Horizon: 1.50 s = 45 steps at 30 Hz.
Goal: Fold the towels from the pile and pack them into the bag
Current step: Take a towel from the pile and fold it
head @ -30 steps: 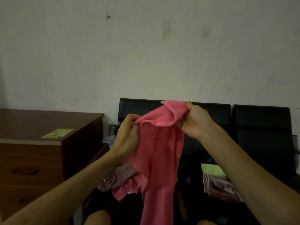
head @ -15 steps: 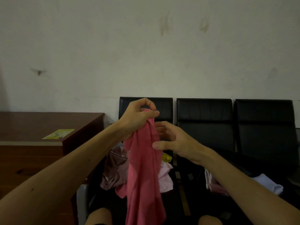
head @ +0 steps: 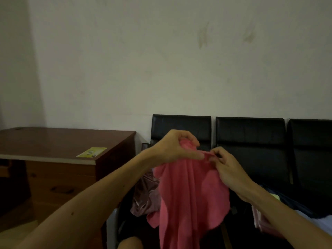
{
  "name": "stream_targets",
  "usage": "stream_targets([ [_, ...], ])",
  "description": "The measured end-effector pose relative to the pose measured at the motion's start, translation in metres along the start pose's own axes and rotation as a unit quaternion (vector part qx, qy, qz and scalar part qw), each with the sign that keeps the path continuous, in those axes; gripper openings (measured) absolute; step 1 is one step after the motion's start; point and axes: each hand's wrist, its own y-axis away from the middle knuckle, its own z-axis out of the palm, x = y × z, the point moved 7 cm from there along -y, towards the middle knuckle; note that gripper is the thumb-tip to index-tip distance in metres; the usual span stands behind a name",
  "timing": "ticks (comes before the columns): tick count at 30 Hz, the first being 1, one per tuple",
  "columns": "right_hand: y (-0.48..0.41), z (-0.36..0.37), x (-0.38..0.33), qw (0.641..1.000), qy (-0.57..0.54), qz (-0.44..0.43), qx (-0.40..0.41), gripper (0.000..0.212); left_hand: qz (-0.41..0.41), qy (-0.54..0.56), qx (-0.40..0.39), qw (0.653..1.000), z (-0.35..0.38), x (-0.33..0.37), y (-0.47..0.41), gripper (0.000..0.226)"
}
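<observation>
The left hand (head: pixel 172 150) curls its fingers round the bunched top of the pink towel (head: pixel 192 198), held up in front of the black chairs (head: pixel 249 141). Just right of it, the right hand (head: pixel 228 168) pinches the towel's upper edge between thumb and fingertips. The towel hangs down beside the pile (head: pixel 143 198) on the left seat. A desk (head: pixel 53 141) stands at the left.

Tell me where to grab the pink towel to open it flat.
Probably its top edge, out toward the corners, coming from either side: the pink towel hangs bunched from the left hand and right hand, which pinch that edge close together.
</observation>
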Motion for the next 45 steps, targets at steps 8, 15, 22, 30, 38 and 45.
stream_targets([
  [8, -0.01, -0.021, -0.015, 0.99, 0.119, -0.077, 0.007, 0.009, 0.088, -0.389, -0.025, 0.917, 0.004, -0.012, 0.0, 0.021],
  [15, -0.014, -0.04, -0.038, 0.948, 0.299, -0.093, -0.055, 0.029, 0.085, -0.377, -0.026, 0.922, -0.015, -0.016, -0.001, 0.013],
  [22, -0.026, -0.061, -0.054, 0.892, 0.429, -0.118, -0.077, 0.032, 0.057, -0.307, -0.023, 0.95, -0.033, -0.02, -0.004, 0.01],
  [30, -0.033, -0.089, -0.078, 0.864, 0.48, -0.146, -0.038, 0.036, 0.002, -0.35, -0.012, 0.937, -0.063, -0.043, 0.004, 0.011],
  [38, -0.032, -0.092, -0.045, 0.895, 0.431, -0.103, -0.045, 0.035, -0.071, -0.243, -0.021, 0.967, -0.073, -0.092, 0.019, 0.013],
  [45, -0.012, -0.087, 0.02, 0.935, 0.336, 0.022, -0.111, 0.031, -0.203, 0.202, 0.066, 0.956, -0.026, -0.156, 0.05, 0.043],
])
